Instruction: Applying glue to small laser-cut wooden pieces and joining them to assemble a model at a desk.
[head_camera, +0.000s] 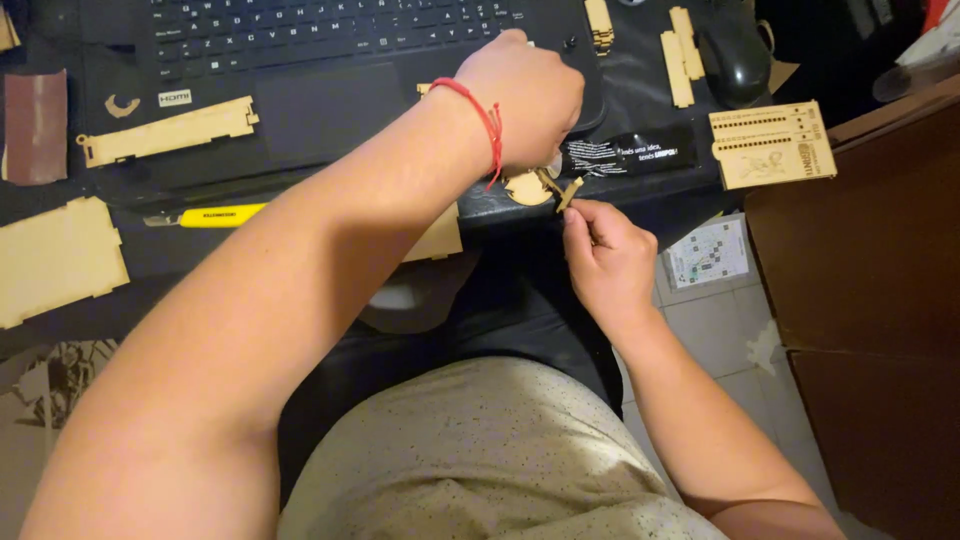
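While the left hand (525, 95) curls closed over a round wooden piece (527, 187) at the laptop's (330, 100) front edge, the right hand (605, 260) pinches a small wooden strip (570, 193) between thumb and fingertips, touching that round piece.

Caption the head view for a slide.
Over a laptop ringed with laser-cut wooden parts, the left hand holds a round piece while the right hand pinches a small strip.
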